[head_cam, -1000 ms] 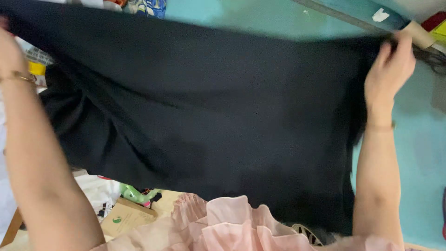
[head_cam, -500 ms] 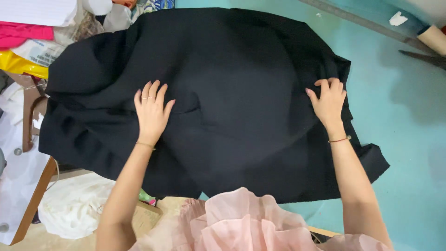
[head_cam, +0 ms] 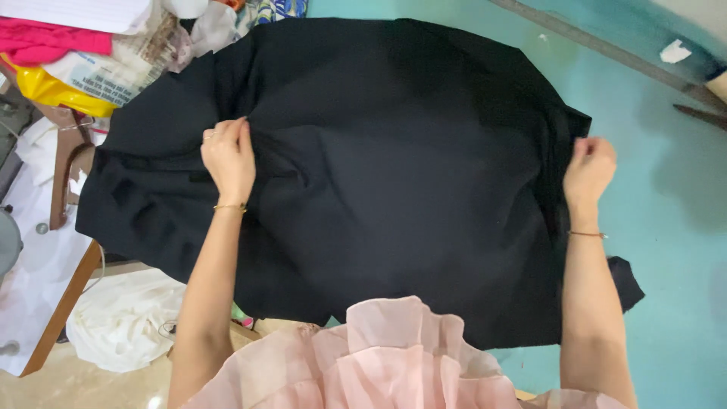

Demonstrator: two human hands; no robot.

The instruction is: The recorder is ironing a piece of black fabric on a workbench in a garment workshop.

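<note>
On teal table [head_cam: 666, 197] | black cloth [head_cam: 394, 167] | right hand [head_cam: 589, 168] pinching edge

Large black cloth [head_cam: 394, 151], rumpled, spread flat over the turquoise table [head_cam: 666, 189].

Single head-worn view, looking steeply down, close over teal table [head_cam: 666, 197]; no second view
</note>
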